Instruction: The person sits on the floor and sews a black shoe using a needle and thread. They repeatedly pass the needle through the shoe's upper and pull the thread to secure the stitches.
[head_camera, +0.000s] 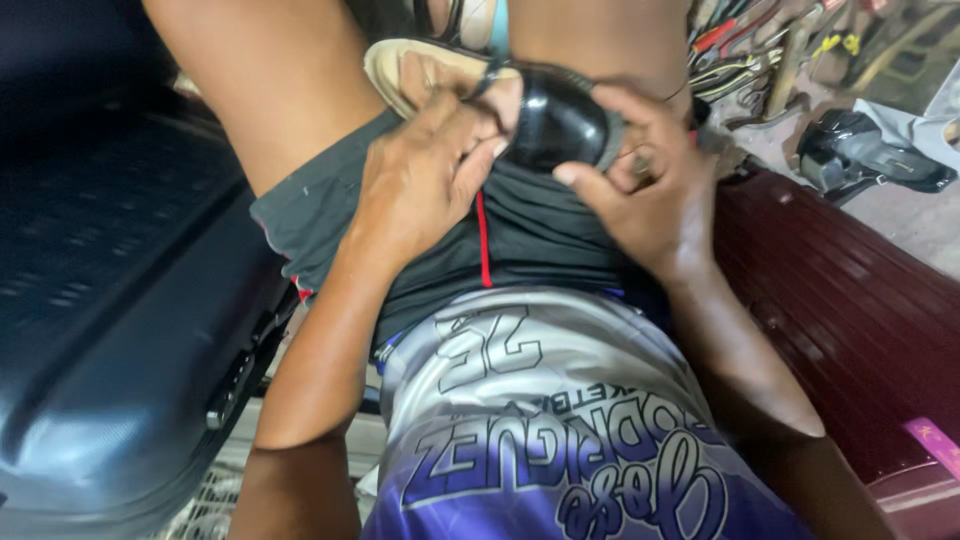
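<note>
Both hands grip a black shoe (555, 120) on the lap: left hand (425, 175) pinches its insole edge, right hand (650, 190) clasps the toe. Judged step: seating the insole; next calls for firm pressing.

Between the left hand (425, 180) and right hand (650, 180) sits a glossy black shoe (555, 120) with a tan insole (410, 75). Just below the hands, dark grey shorts (530, 230) carry a red stripe (484, 240). Lower still, a jersey (540, 420) fades from silver-grey to purple with outlined lettering. Beside the right hand lies a ribbed maroon suitcase (850, 310); beside the left, a dark navy suitcase (110, 300).
</note>
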